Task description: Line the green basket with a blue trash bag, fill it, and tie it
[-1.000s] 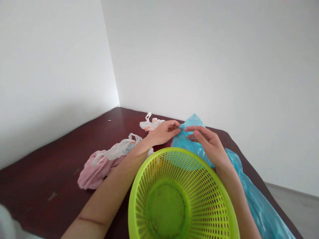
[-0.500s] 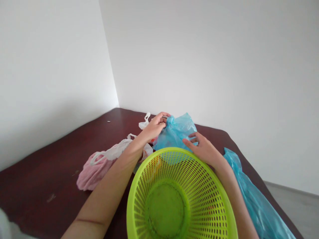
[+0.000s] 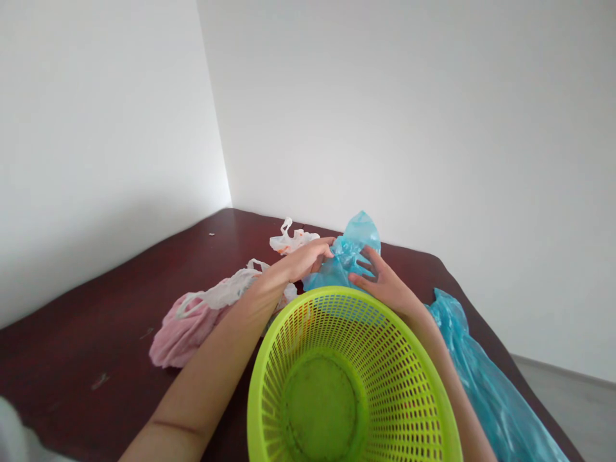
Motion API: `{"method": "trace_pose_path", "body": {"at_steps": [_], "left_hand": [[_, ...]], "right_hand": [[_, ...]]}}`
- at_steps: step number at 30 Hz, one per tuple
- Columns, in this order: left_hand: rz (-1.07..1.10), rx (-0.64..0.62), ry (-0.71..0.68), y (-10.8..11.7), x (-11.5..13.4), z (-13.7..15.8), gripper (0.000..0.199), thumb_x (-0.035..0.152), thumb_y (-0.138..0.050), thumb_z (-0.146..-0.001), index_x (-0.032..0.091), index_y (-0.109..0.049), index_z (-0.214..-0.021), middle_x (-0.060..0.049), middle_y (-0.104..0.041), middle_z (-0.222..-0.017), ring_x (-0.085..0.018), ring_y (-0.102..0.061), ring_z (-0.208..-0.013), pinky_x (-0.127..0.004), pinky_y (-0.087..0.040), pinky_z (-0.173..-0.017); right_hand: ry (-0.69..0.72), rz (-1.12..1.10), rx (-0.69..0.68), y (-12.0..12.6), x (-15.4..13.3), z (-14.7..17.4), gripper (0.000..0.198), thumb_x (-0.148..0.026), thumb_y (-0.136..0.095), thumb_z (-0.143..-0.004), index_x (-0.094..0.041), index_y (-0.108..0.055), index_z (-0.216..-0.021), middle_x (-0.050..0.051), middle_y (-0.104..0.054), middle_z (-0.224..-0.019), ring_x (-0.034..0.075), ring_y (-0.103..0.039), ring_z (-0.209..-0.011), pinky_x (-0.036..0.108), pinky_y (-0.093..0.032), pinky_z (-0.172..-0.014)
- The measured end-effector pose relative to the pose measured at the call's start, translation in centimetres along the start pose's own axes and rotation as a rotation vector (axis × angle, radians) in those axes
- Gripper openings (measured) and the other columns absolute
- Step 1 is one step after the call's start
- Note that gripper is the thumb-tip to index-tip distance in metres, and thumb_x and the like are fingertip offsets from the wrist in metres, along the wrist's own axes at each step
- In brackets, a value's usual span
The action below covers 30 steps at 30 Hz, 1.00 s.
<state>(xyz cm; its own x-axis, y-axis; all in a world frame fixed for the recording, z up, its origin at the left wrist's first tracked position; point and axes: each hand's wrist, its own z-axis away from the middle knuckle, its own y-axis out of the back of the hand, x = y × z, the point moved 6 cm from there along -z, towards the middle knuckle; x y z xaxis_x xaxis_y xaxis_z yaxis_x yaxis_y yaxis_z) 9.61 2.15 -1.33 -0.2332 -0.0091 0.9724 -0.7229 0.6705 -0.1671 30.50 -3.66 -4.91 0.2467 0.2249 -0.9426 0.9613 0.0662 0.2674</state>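
Note:
A crumpled blue plastic bag [image 3: 344,256] lies on the dark table, just beyond a green perforated basket [image 3: 257,385]. My left hand [image 3: 312,256] is closed at the bag's left side, its fingers curled on the gathered plastic; some fingertips are hidden. At the bag's right side, my right hand [image 3: 385,282] rests with fingers spread apart, touching the plastic. Both forearms reach around the basket, which tilts its open mouth toward me and shows a bare bottom. Its rim hides the near part of the bag.
White plastic bags [image 3: 231,289] lie by a pink cloth [image 3: 183,330] on the left. Another white bag with orange marks [image 3: 293,240] sits farther back. A long blue plastic bag [image 3: 486,372] stretches along the right edge of the dark red table [image 3: 120,308]. Walls stand behind.
My left hand has moved slightly right and down with the bag's bunched part. The bag's top now stands higher, and my right fingers have moved up onto it. More of the far white bag shows.

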Motion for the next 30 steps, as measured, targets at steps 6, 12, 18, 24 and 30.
{"method": "trace_pose_path", "body": {"at_steps": [6,12,18,24,30], "left_hand": [[-0.032,-0.087,0.162,-0.4,-2.1,-0.3,0.071,0.091,-0.066,-0.101,0.021,-0.082,-0.104,-0.014,-0.087,-0.109,-0.026,-0.080,-0.097,-0.039,-0.064,-0.090],[-0.232,0.122,0.178,1.2,-3.1,-0.8,0.086,0.106,-0.063,-0.097,0.022,-0.082,-0.087,-0.012,-0.086,-0.089,-0.023,-0.080,-0.081,-0.034,-0.066,-0.078],[-0.075,0.341,-0.027,3.8,-0.8,-0.8,0.063,0.083,-0.077,-0.107,0.020,-0.082,-0.099,-0.012,-0.088,-0.095,-0.022,-0.083,-0.081,-0.032,-0.069,-0.074],[0.087,0.485,-0.131,6.2,0.5,-0.4,0.062,0.081,-0.084,-0.103,0.020,-0.081,-0.110,-0.010,-0.087,-0.089,-0.023,-0.084,-0.075,-0.032,-0.070,-0.072],[-0.112,0.682,-0.238,10.0,2.3,1.3,0.067,0.089,-0.082,-0.098,0.022,-0.076,-0.094,-0.007,-0.081,-0.078,-0.021,-0.078,-0.064,-0.029,-0.059,-0.060]], "right_hand": [[0.140,0.056,-0.020,-0.3,0.2,-0.6,0.078,-0.061,-0.100,-0.093,-0.043,-0.076,-0.165,0.007,-0.070,-0.176,0.040,-0.058,-0.172,0.071,-0.039,-0.148],[0.234,0.133,-0.168,-1.1,-1.5,-0.4,0.034,-0.055,-0.087,-0.107,-0.042,-0.092,-0.138,0.006,-0.079,-0.160,0.038,-0.059,-0.170,0.068,-0.040,-0.147],[0.147,0.228,0.025,1.0,0.1,-0.8,0.068,-0.051,-0.097,-0.088,-0.031,-0.076,-0.149,0.014,-0.082,-0.146,0.035,-0.078,-0.129,0.061,-0.064,-0.120],[0.053,0.432,-0.014,1.9,-0.2,-0.3,0.031,-0.055,-0.081,-0.101,-0.026,-0.082,-0.090,0.007,-0.081,-0.089,0.027,-0.070,-0.083,0.043,-0.058,-0.079],[0.132,0.355,0.295,5.3,-2.7,0.3,0.050,-0.069,-0.075,-0.101,-0.025,-0.071,-0.079,-0.001,-0.062,-0.073,0.020,-0.052,-0.071,0.035,-0.040,-0.067]]}}
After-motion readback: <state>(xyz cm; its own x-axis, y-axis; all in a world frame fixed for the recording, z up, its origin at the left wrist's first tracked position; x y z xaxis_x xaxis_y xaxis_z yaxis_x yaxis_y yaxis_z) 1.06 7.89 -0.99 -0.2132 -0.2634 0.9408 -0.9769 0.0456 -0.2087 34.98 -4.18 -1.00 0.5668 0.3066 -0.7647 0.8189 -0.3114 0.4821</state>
